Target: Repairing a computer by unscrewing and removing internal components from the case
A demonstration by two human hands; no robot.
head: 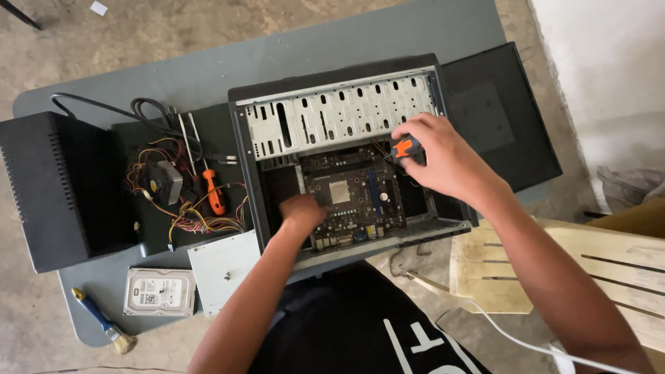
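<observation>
— Now, what does the head view show at the grey table (415, 34)?

— A person leans over an open computer case (346, 149) lying on its side, the motherboard (353, 190) exposed inside. The right hand (440, 156) reaches into the case's right part, its fingers clenched around the orange-and-black handle of a screwdriver (405, 147), held over the board's upper right edge.

— And the left hand (301, 211)?

— It rests inside the case at the board's lower left corner, fingers curled downward; whether it grips anything cannot be told.

— What lies around the case?

— To the left, a second screwdriver with an orange handle (215, 194) lies on a dark panel beside a tangle of coloured wires (197, 215) and a small fan (165, 181). A black box (59, 187) sits at the table's far left. Near the front edge lie a hard drive (159, 292), a pale metal plate (222, 266) just beside it, and a blue-handled brush (104, 322). A pale plastic chair (554, 266) stands to the person's right.
</observation>
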